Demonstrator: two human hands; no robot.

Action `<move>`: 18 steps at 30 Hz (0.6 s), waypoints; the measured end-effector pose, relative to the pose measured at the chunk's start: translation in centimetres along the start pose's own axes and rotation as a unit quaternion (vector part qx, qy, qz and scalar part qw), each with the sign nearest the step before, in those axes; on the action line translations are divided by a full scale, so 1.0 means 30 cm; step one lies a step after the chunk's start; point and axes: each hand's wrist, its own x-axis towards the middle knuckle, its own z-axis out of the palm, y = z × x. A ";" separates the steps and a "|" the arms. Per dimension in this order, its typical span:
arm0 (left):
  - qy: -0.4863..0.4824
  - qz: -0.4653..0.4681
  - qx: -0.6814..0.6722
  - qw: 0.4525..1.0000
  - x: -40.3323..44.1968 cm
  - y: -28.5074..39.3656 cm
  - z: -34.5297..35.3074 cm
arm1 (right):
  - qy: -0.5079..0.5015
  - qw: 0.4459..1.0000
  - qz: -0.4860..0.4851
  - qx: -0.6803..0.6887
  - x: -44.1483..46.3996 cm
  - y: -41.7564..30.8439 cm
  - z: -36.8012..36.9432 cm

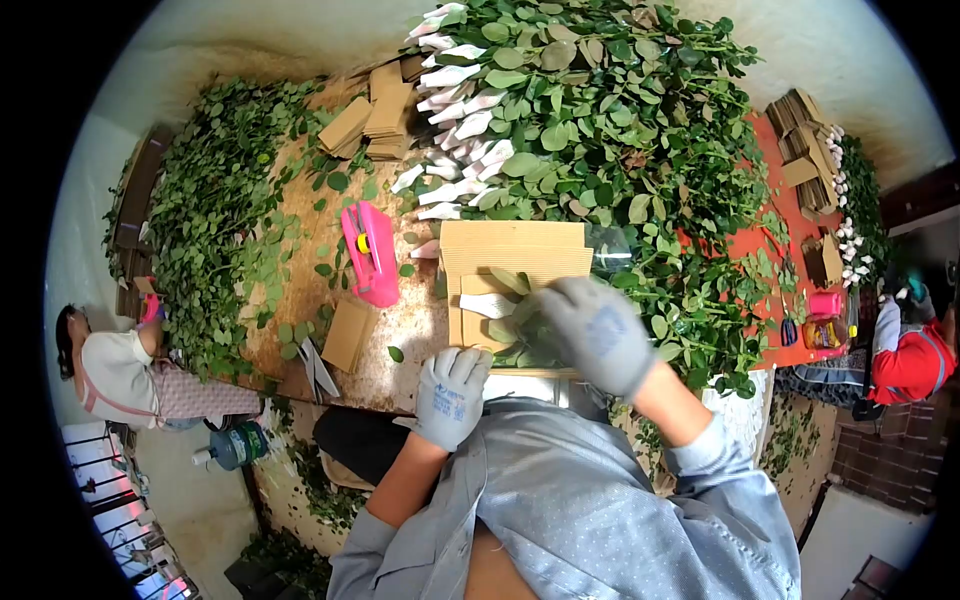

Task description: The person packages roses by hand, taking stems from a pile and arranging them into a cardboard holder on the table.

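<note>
My left hand (452, 398), in a grey glove, rests at the table's front edge beside a piece of corrugated cardboard (512, 240); its fingers are bent, and what they hold, if anything, is hidden. My right hand (595, 335), gloved too and blurred, is over the leaves at the right part of the cardboard; its fingertips are hard to make out. Between the hands a white-wrapped flower bud (487, 305) lies on the cardboard with green leaves around it. A pink tape dispenser (370, 255) stands to the left.
Wrapped buds (450, 75) with leafy stems (620, 130) are piled behind the cardboard. Folded cardboard pieces (390, 115) lie at the back left, another (350, 335) near the front. More foliage (220, 200) covers the left. One person (120, 375) is at far left, another (910, 360) at far right.
</note>
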 end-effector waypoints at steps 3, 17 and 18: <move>-0.008 -0.004 0.001 1.000 -0.002 -0.002 -0.001 | -0.035 0.999 -0.010 -0.020 0.082 -0.037 0.173; -0.021 -0.019 -0.006 1.000 0.003 -0.007 -0.001 | -0.167 0.982 -0.056 -0.066 0.085 -0.073 0.317; -0.048 -0.040 -0.036 0.997 0.012 -0.006 -0.026 | -0.162 0.983 -0.058 -0.057 0.086 -0.071 0.319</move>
